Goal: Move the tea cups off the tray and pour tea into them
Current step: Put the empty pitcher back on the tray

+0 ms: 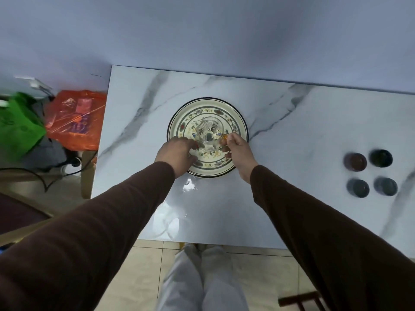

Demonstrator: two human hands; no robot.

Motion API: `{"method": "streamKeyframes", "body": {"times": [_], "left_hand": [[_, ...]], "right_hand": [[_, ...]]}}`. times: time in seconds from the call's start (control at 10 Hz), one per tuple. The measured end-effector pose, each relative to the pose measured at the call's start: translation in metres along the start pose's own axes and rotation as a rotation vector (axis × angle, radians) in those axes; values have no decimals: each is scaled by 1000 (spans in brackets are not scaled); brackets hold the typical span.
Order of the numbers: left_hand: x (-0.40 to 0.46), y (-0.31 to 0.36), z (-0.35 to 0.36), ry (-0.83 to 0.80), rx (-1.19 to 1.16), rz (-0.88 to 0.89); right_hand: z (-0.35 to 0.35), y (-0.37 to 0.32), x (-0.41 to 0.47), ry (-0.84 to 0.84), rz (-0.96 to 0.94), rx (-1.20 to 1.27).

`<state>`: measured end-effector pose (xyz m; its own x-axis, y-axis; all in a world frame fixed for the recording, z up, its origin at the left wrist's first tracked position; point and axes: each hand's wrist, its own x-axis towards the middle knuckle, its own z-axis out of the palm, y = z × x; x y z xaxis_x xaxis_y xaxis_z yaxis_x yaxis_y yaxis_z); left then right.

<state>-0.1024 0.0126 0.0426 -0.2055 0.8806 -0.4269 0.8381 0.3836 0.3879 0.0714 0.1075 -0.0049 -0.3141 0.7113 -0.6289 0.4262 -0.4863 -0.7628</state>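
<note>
My hands meet at the clear glass teapot (207, 135) on the round flowered tray (240, 122) — my right hand (235, 147) pinched shut on its amber handle, my left hand (177, 153) with fingers curled against its other side, though whether they grip I cannot tell. The four dark tea cups (369, 173) stand off the tray on the marble table (292, 209), well to my right — two by two.

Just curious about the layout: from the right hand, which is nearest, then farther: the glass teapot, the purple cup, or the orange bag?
1. Glass teapot, on the tray, in the right hand's grip.
2. Purple cup, on the table to the right.
3. Orange bag, off the table, far left.
</note>
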Motion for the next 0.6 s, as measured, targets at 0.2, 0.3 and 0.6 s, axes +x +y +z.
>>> {"method": "streamKeyframes", "body": {"times": [0.2,0.3,0.6], "left_hand": [[5,0,3,-7,-13,-15],[2,3,7,-10,-28,-31],[-20,26,-21,-12,-64,-37]], "right_hand": [[-2,4,0,-18,-23,-62],[-5,2,-1,-13,-83,-171],[-43,-21,-44,-8,-189,-831]]}}
